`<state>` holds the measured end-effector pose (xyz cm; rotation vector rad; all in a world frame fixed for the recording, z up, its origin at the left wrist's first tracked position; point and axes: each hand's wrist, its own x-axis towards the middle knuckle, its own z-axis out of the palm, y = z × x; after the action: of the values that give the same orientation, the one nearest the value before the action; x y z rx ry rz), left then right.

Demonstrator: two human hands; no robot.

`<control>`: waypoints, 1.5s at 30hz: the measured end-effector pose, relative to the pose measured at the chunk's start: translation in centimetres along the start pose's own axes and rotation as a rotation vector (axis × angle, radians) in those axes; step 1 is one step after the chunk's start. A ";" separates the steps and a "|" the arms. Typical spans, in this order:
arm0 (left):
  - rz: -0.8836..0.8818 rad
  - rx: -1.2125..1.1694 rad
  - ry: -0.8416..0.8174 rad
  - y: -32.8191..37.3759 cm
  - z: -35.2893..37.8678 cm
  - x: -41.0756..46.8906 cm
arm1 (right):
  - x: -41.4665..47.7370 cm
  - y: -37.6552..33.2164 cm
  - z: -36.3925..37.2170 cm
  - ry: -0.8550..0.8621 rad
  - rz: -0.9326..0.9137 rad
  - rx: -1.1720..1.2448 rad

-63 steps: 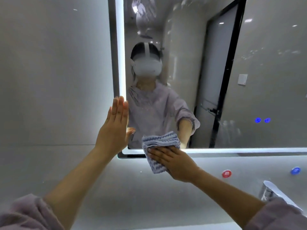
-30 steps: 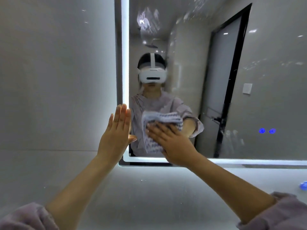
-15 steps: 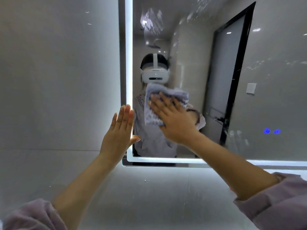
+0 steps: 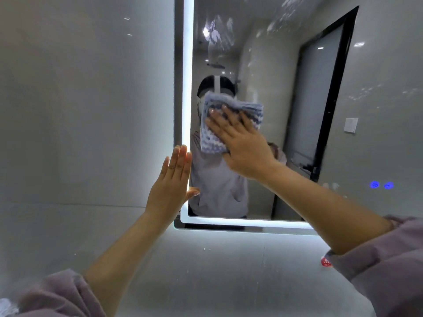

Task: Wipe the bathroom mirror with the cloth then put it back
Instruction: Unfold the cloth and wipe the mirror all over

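Observation:
The bathroom mirror (image 4: 297, 110) hangs on the wall ahead, edged by a lit white strip along its left and bottom sides. A folded blue-and-white striped cloth (image 4: 219, 110) is pressed flat against the glass near the left edge, about halfway up. My right hand (image 4: 240, 143) lies on the cloth with fingers spread, covering its lower right part. My left hand (image 4: 171, 181) rests flat and open against the mirror's left edge, lower down, with nothing in it.
Grey tiled wall (image 4: 80, 110) fills the left. Two blue touch lights (image 4: 381, 185) glow low on the mirror's right. A red round sticker (image 4: 325, 261) sits on the wall below the mirror. The reflection shows a person and a dark-framed door.
My right hand has slid the cloth upward on the glass, from the mirror's bottom edge to about mid-height. My left hand has stayed flat on the mirror's left edge.

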<state>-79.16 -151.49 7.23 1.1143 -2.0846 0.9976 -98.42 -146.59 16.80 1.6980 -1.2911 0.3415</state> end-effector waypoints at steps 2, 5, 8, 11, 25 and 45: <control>0.000 -0.016 0.006 0.0 0.1 0.0 | -2.6 -1.5 1.5 -0.050 -0.149 -0.020; 0.001 -0.069 0.019 -0.1 0.1 0.0 | -6.4 -2.9 3.3 -0.162 -0.323 -0.037; 0.002 -0.066 0.007 -0.1 0.2 0.0 | -6.0 -1.9 3.1 -0.195 -0.384 -0.057; 0.005 -0.027 0.000 -0.1 0.5 0.0 | -2.1 0.2 1.1 -0.054 -0.193 -0.057; 0.010 -0.045 0.041 0.0 0.7 0.1 | -5.6 -2.0 3.0 -0.101 -0.314 -0.087; -0.009 0.005 0.010 0.1 0.5 -0.1 | -1.8 0.2 1.3 -0.109 -0.354 -0.139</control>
<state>-79.26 -151.82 6.86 1.1179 -2.0683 1.0030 -99.76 -146.57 14.98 1.8038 -1.0374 -0.0487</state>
